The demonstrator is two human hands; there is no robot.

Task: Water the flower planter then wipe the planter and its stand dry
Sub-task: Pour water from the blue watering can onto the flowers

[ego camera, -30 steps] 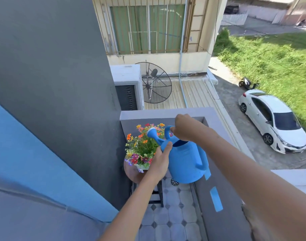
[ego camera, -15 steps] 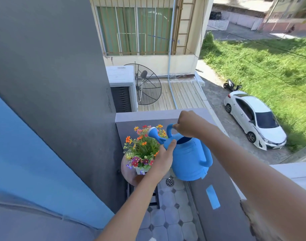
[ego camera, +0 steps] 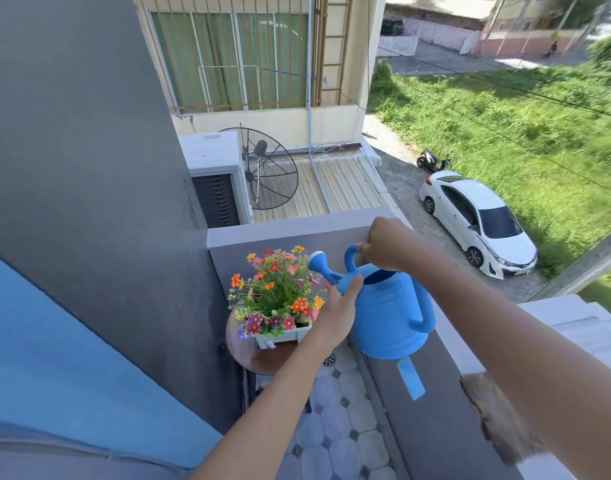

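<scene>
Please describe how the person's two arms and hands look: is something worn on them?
Both arms are bare up to the frame edge: no sleeves show. The left hand and right hand wear no gloves, and no watch, ring or bracelet is visible on either one.

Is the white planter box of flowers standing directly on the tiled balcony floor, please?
No, the white planter stands on a round brown stand top, raised above the tiled floor.

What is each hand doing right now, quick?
Left hand: pressed against the side of the blue watering can, steadying it.
Right hand: closed in a grip on the can's top handle.
</scene>
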